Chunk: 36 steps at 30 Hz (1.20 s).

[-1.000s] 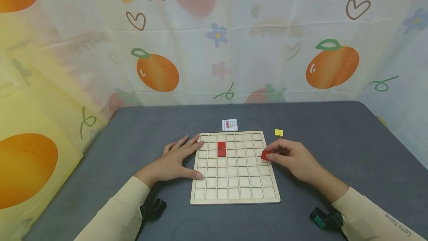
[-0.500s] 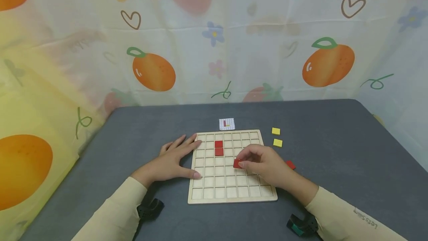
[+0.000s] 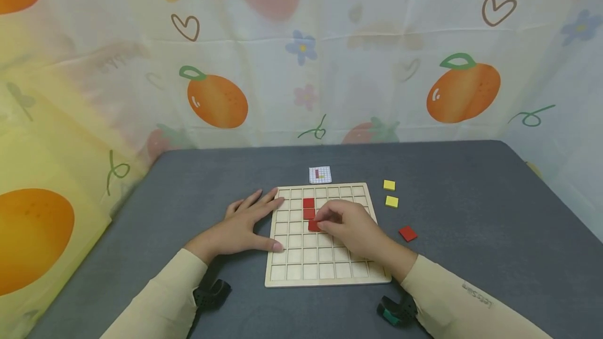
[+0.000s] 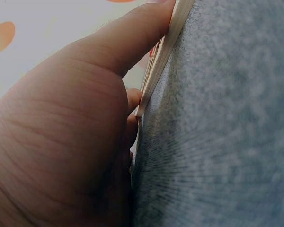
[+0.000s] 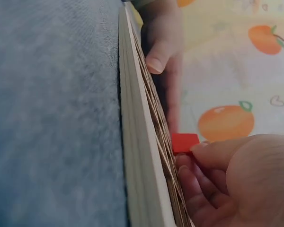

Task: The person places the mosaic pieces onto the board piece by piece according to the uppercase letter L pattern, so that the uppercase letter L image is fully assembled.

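Note:
My right hand [image 3: 353,226] pinches a red square tile [image 5: 185,142] between thumb and fingers. In the head view that tile is over the wooden grid board [image 3: 325,274], just below two red tiles [image 3: 308,208] set in neighbouring cells, one above the other. My left hand [image 3: 242,226] rests on the board's left edge with fingers spread, thumb and fingertips on the rim. The left wrist view shows its thumb [image 4: 137,33] on the board's edge [image 4: 163,61]. Part of the board's right half is hidden under my right hand.
A small printed grid card [image 3: 320,174] with red and yellow marks lies behind the board. Right of the board are two yellow tiles [image 3: 391,202] and a loose red tile [image 3: 408,233]. All lie on a dark grey table [image 3: 471,198] before a fruit-print cloth [image 3: 367,82].
My right hand has carried the red tile leftward from the board's right edge to below the two red tiles. A yellow tile and a red tile at right are now uncovered. My left hand stays put.

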Available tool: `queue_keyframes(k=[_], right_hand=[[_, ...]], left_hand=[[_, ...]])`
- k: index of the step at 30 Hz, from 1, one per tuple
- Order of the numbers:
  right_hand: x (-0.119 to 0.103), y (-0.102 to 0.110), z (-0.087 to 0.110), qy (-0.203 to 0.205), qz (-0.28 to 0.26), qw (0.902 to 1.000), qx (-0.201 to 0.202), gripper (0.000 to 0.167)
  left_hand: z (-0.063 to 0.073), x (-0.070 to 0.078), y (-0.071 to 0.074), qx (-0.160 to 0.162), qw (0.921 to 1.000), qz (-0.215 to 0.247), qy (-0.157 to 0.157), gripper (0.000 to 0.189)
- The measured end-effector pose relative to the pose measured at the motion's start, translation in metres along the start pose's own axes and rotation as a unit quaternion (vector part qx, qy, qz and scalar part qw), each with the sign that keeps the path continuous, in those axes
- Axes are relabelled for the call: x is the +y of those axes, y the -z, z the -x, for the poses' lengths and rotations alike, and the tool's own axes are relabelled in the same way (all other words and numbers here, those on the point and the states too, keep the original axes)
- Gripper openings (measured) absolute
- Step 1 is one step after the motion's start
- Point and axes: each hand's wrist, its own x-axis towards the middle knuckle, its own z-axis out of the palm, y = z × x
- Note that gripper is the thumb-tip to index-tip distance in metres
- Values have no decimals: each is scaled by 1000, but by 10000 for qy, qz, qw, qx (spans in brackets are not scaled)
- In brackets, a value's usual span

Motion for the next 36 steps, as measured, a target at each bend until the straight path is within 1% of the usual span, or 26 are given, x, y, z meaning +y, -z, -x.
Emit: queue_keyframes(k=[7, 13, 19, 22, 26, 33, 36], right_hand=[[-1, -7, -9, -67, 224, 9997, 34, 12], [-3, -10, -11, -92, 349, 9993, 47, 12], [-3, -8, -9, 100, 593, 9982, -69, 9], [-3, -7, -9, 154, 643, 9977, -164, 11], [-2, -7, -8, 150, 566, 9979, -271, 13], [2, -6, -6, 226, 329, 9981, -476, 19], [0, -5, -6, 10, 91, 9988, -484, 24]], left_hand=[[0, 0, 0, 39, 10000, 1, -3, 115], [0, 0, 1, 32, 10000, -1, 15, 115], [0, 1, 1, 26, 10000, 1, 53, 115], [0, 0, 1, 24, 10000, 36, -2, 114], [0, 0, 1, 30, 9999, 87, -97, 113], [0, -1, 1, 19, 9999, 53, -99, 113], [0, -1, 0, 13, 9999, 57, -83, 114]])
